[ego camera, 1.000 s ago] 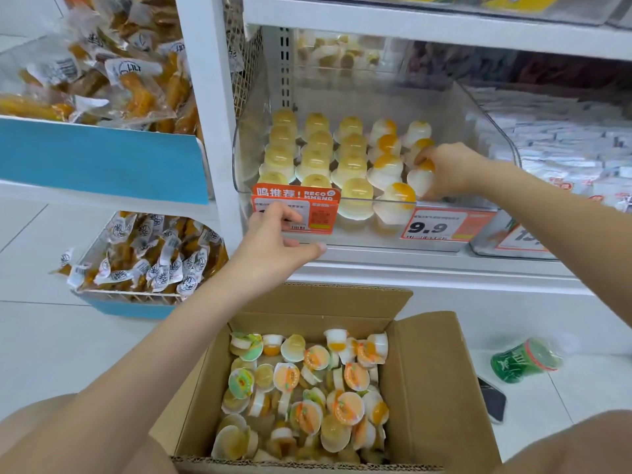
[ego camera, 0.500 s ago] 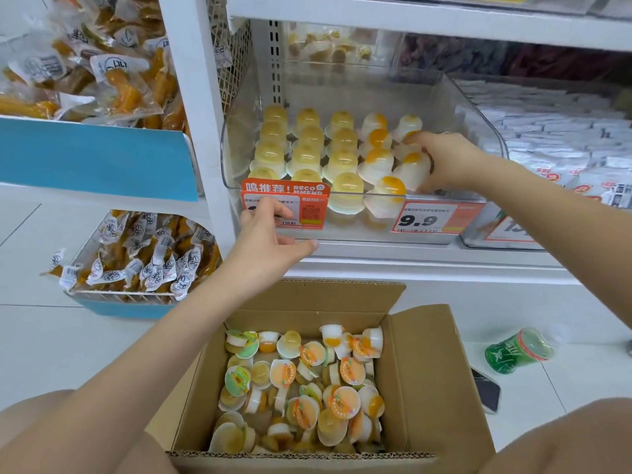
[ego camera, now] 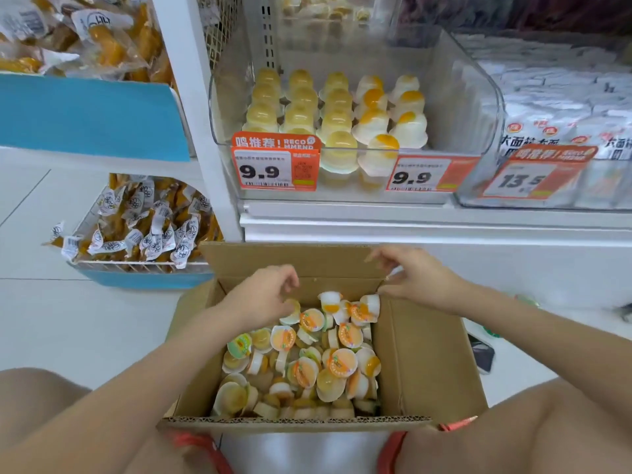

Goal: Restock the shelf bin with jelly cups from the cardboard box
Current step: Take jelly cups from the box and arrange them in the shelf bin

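Note:
An open cardboard box (ego camera: 427, 354) sits on the floor between my knees, holding a loose heap of jelly cups (ego camera: 307, 357) with orange and green lids. On the shelf above, the clear shelf bin (ego camera: 478, 107) holds rows of upturned jelly cups (ego camera: 338, 111), yellow on the left, white with orange on the right. My left hand (ego camera: 263, 295) hangs over the box's far left end, fingers loosely curled just above a yellow cup. My right hand (ego camera: 417, 278) hovers over the far right corner, blurred, fingers loosely curled and holding nothing.
Price tags (ego camera: 273, 165) hang on the bin's front. A neighbouring bin of white packets (ego camera: 564, 124) stands to the right. Blue bins of wrapped snacks (ego camera: 136, 230) are at the left. A phone (ego camera: 480, 354) lies on the floor right of the box.
Both hands have come down from the shelf to the box. The right hand let go of the cup in the bin; the left hand left the price tag.

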`<state>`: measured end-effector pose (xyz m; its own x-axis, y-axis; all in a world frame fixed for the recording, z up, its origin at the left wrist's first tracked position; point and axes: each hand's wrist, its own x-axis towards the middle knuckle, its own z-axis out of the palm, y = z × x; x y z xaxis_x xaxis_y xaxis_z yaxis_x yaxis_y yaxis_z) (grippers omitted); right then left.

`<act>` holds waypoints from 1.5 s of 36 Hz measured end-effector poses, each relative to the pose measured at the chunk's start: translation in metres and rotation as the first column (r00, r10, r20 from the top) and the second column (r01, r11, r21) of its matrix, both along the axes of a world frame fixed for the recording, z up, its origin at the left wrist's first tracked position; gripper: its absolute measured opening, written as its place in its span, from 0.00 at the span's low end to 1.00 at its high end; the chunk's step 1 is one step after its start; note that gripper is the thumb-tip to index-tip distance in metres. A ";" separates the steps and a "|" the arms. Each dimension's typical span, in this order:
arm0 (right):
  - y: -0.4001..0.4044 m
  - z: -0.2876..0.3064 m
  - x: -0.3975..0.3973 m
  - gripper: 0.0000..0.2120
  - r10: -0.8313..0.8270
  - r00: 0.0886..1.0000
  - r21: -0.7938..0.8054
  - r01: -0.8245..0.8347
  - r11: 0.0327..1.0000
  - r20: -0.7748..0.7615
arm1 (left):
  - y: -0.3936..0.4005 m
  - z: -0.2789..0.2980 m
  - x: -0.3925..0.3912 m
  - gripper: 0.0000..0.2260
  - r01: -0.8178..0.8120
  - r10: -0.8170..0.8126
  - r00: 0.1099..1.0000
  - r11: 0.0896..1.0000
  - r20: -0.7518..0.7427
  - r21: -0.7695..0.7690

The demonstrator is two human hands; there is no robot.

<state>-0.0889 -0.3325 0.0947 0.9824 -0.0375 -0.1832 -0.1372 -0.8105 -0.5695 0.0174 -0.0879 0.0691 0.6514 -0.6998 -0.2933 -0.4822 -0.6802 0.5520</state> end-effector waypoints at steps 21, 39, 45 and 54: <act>0.010 -0.187 0.042 0.21 0.078 0.887 -0.660 -0.394 0.640 -0.454 | -0.119 -0.214 -0.009 0.24 -0.604 0.571 0.749 0.797 -0.335 0.008; -0.008 -0.123 0.034 0.20 -0.147 0.940 0.125 0.194 0.973 -0.308 | -0.071 -0.148 0.013 0.24 -0.522 0.363 0.751 0.838 -0.552 -0.158; -0.001 -0.032 0.023 0.21 -0.183 0.965 0.495 0.254 0.831 -0.188 | -0.036 -0.036 0.012 0.27 -0.280 0.072 0.780 0.928 -0.621 -0.244; 0.053 0.089 -0.025 0.23 -0.121 0.972 0.764 -0.079 0.640 0.201 | 0.004 0.100 -0.040 0.29 -0.630 -0.198 0.405 0.647 -0.893 -0.429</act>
<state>-0.1136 -0.2792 0.1834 0.9984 -0.0036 0.0566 0.0562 -0.0701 -0.9960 -0.0225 -0.0842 0.1689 0.5099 -0.7979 -0.3215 0.5993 0.0613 0.7982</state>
